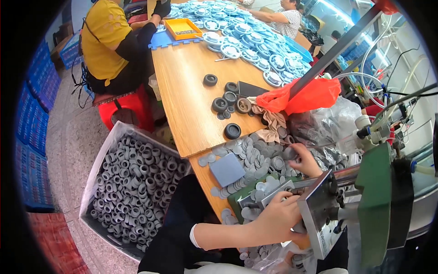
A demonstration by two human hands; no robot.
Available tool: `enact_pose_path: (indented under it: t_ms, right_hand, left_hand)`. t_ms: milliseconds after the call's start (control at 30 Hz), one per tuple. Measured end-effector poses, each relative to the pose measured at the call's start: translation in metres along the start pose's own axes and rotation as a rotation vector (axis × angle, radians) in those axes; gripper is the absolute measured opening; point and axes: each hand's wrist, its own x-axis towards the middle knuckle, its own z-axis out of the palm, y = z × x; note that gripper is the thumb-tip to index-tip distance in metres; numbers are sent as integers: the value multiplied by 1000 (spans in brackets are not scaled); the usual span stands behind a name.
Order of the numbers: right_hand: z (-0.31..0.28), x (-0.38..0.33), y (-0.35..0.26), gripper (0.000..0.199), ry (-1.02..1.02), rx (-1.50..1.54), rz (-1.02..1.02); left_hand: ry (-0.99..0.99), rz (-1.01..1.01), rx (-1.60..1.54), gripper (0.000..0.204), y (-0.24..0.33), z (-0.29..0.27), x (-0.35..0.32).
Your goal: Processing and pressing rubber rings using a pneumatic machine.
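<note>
wooden table (187, 96); left hand (273, 219) grip pinching flat grey disc (284, 197); right hand (305, 160) grip clenched on disc pile (255, 155).

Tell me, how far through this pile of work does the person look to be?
Done, apparently: a lined box beside the table is heaped with grey rings. In hand: the left hand is at the metal plate of the press, while the right hand picks a grey disc from the pile. Left: many loose grey discs cover the table, so plenty seems to remain.
</note>
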Motion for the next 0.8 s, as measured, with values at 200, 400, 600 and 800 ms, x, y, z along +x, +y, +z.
enact_pose_path:
  t_ms: [200,400,600,800]
  right_hand:
    - [-30,-97,-20,50,488,476,429]
    - [-39,-222,-79,48,986,471,683]
    - [3,-241,-229,51,906,511,565]
    - [55,-190,-248,48,769,362,473]
  left_hand:
    - [272,-143,271,55,-15,-53,-63]
    - [336,-821,910,97,-98,-146,-230]
    - [353,-860,1105,90,-122,-159,-277]
    - [208,-137,767,31,-101,-86,-115]
